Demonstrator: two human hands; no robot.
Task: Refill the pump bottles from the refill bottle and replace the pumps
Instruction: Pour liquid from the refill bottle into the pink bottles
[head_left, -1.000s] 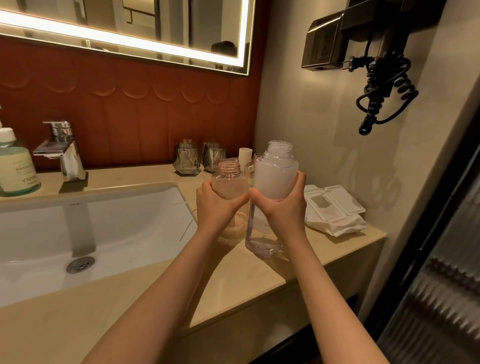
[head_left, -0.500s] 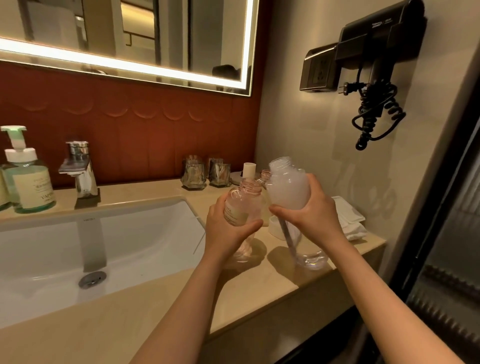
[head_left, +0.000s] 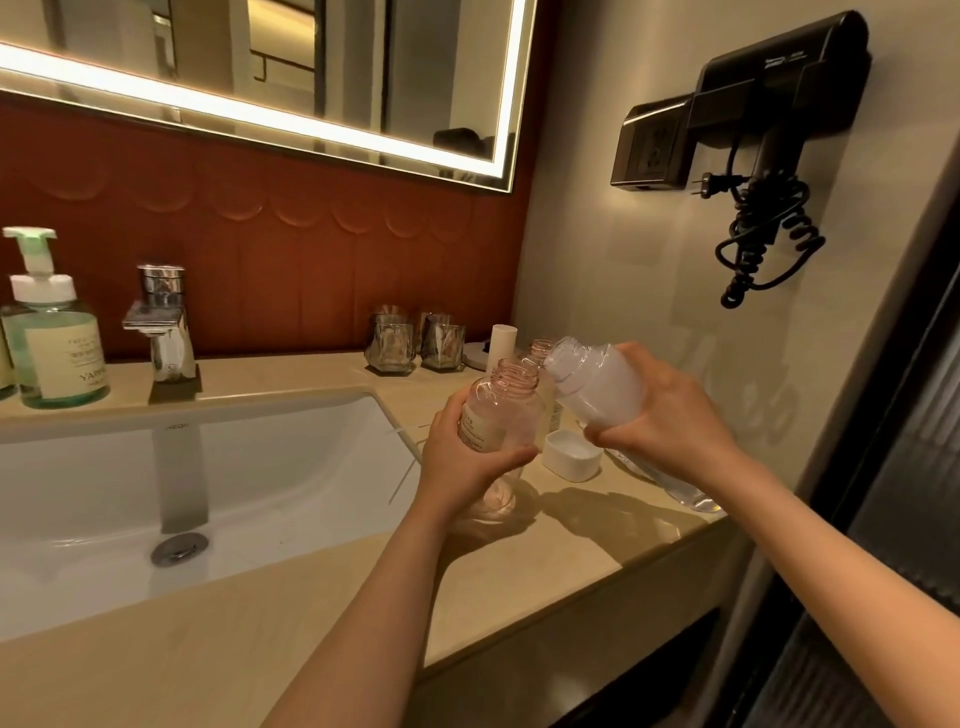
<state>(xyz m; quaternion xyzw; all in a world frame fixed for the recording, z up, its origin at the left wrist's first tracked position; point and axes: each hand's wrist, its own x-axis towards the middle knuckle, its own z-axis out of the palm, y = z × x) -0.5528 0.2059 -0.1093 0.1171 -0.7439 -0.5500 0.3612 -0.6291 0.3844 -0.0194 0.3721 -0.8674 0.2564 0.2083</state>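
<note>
Two hands: both busy at the desk's right end, beside the sink (head_left: 218, 467).
Left hand (head_left: 462, 462): wrapped around the open pink pump bottle (head_left: 501, 415), held tilted.
Right hand (head_left: 660, 415): clutching the refill bottle (head_left: 592, 382), tipped neck-first toward the pump bottle's mouth.
White cap (head_left: 571, 457): on the desk between both hands.

refill bottle (head_left: 597, 387) middle hidden under right hand (head_left: 660, 415), label (head_left: 480, 428) print unreadable

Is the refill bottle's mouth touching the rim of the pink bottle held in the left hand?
Cannot tell. In the head view the refill bottle mouth sits just beside the pink bottle rim; neither gap nor contact shows plainly.
</note>
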